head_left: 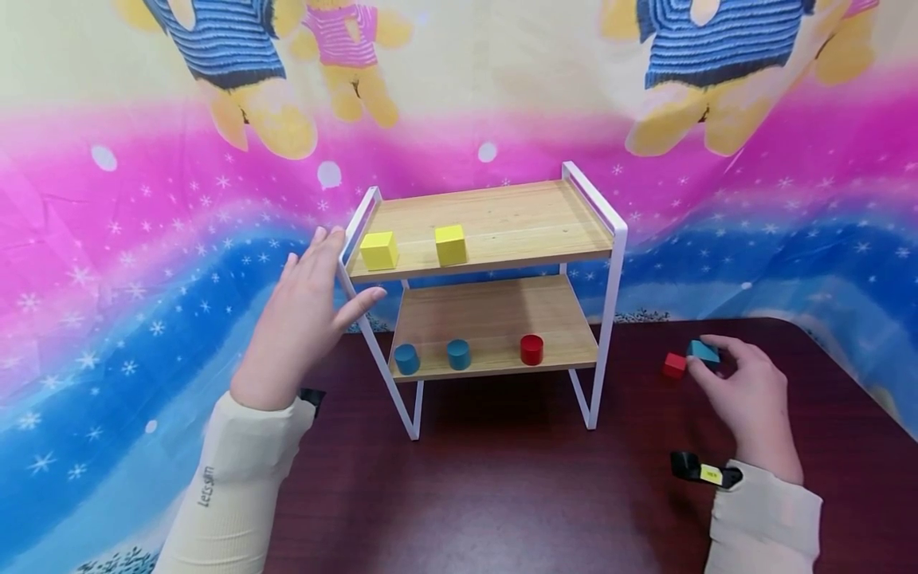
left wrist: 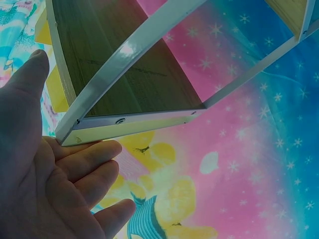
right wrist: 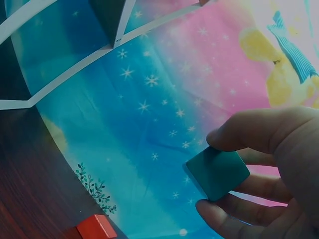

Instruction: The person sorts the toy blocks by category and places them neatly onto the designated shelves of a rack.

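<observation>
My right hand (head_left: pixel 749 391) pinches a teal block (head_left: pixel 704 353) between thumb and fingers, over the right side of the table. In the right wrist view the teal block (right wrist: pixel 218 173) shows a square face. Close by its left lies a red block (head_left: pixel 674 365) on the table. My left hand (head_left: pixel 301 311) is at the upper left corner of a two-tier shelf (head_left: pixel 495 219), fingers straight and thumb spread. The left wrist view has those fingers (left wrist: pixel 92 159) against or right beside the white frame; contact is hard to tell. Two yellow cubes (head_left: pixel 378 251) sit on the top board near that hand.
On the lower board (head_left: pixel 488 311) stand two blue cylinders (head_left: pixel 458 355) and a red cylinder (head_left: pixel 531 350) along the front edge. White metal legs (head_left: pixel 606 335) hold up the shelf on a dark reddish table (head_left: pixel 502 494). A printed cloth (head_left: pixel 466 104) hangs behind.
</observation>
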`<state>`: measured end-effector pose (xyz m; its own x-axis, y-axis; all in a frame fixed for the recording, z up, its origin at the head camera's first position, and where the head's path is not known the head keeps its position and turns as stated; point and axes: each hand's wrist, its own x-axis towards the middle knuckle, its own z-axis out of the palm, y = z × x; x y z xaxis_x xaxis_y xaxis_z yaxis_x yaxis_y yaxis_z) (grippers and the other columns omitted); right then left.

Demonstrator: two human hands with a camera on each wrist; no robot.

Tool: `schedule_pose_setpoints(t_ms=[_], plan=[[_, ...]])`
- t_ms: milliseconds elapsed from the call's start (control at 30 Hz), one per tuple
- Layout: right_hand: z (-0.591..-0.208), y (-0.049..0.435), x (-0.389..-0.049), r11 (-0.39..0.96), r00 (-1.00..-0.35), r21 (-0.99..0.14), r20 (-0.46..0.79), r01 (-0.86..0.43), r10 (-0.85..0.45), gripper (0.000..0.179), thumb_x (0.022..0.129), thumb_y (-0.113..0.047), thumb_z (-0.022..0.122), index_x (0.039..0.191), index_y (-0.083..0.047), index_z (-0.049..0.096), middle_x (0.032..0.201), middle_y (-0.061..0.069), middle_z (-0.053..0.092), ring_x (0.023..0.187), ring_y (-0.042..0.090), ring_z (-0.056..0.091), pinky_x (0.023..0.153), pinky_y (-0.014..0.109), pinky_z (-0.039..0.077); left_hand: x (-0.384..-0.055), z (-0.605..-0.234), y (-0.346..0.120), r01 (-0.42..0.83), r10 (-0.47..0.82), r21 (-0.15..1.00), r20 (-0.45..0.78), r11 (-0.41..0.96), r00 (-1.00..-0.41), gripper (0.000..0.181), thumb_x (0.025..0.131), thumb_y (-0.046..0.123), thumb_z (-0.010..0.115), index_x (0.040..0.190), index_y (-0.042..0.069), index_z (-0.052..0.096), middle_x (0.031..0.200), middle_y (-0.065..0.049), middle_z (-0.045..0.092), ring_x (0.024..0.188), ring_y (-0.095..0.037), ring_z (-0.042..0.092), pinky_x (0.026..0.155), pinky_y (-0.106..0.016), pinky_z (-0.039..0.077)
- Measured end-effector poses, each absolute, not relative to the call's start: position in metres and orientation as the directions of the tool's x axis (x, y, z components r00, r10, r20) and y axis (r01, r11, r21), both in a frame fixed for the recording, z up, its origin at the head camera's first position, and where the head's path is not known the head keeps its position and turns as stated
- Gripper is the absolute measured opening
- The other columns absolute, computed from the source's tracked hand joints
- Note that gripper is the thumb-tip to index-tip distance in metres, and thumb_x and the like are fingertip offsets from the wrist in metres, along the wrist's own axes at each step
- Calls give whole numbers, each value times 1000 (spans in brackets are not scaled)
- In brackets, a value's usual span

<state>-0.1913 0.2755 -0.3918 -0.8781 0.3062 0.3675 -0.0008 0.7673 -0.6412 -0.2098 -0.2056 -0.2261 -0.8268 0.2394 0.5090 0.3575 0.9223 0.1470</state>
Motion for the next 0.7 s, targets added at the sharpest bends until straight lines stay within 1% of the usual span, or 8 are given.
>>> schedule_pose_setpoints(t_ms=[133,300,400,633,700], plan=[[-391,274,-190,772,-878,-636,376,-10,298,50,91,-29,60,132,-2,52,122,26,50,96,39,50,69,46,47,-210,-226,-206,358,240,146,508,922,-827,88,86,54,59,151,10,18,152,-15,26,143,-25,12,112,-54,11],[-389,272,-189,779,-865,-627,405,-26,297,48,90,-29,62,130,-3,54,119,25,51,94,36,50,68,41,42,-209,-226,-207,358,241,147,506,922,-828,89,86,57,56,151,10,18,152,-15,26,143,-26,11,112,-54,11],[-388,272,-189,777,-859,-628,416,-36,297,49,90,-30,62,130,-4,54,120,24,51,94,37,50,69,39,41,-209,-226,-207,357,241,145,505,923,-829,89,85,57,56,151,10,18,152,-15,26,143,-27,12,112,-53,10],[-389,272,-190,780,-847,-622,449,-68,284,48,90,-30,63,129,-5,55,122,23,52,93,34,52,66,31,39,-209,-224,-207,366,251,141,506,920,-825,89,85,58,55,151,11,18,152,-14,25,143,-25,10,112,-54,11],[-388,272,-190,779,-846,-622,458,-84,274,47,90,-30,63,129,-5,55,122,23,52,93,35,51,66,31,38,-208,-223,-207,373,257,139,508,917,-822,87,86,58,55,150,11,20,153,-14,25,143,-25,10,112,-54,10]])
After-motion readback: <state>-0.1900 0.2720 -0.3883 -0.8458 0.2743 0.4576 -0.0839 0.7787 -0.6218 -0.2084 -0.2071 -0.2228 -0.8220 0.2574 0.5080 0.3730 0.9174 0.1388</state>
